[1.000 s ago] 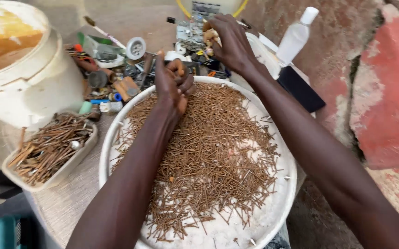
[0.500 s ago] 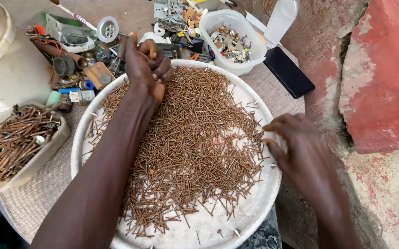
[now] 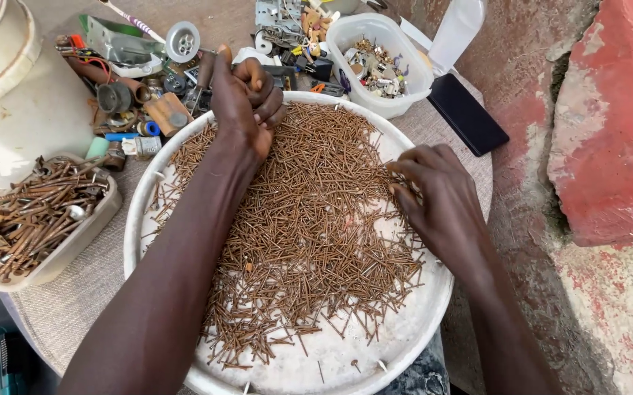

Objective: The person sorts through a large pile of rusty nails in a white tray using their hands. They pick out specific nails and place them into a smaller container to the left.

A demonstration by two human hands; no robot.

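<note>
Big round white tray (image 3: 411, 336) on the desk (image 3: 75, 307), full of thin rusty nails (image 3: 309, 234). Nails in one wide heap, pointing every which way, no single long line to them.

Left hand (image 3: 247, 102) at the far rim of the tray, curled into a fist, thumb up. Closed tight, maybe around a small bunch of nails, but too hidden inside the fist to tell.

Right hand (image 3: 433, 194) at the right side of the tray, palm down, fingers (image 3: 404, 172) bent and spread a little, tips touching the nails. Nothing pinched that shows.

Heap right under the right hand and stretching left from it, toward the middle of the tray. Right hand nearer to the loose nails; left hand only at the heap's far edge.

Left of the tray, a shallow box of bigger rusty nails (image 3: 31, 219). Beyond the tray, a clear tub of small parts (image 3: 378, 62) and a black phone (image 3: 466, 113).
</note>
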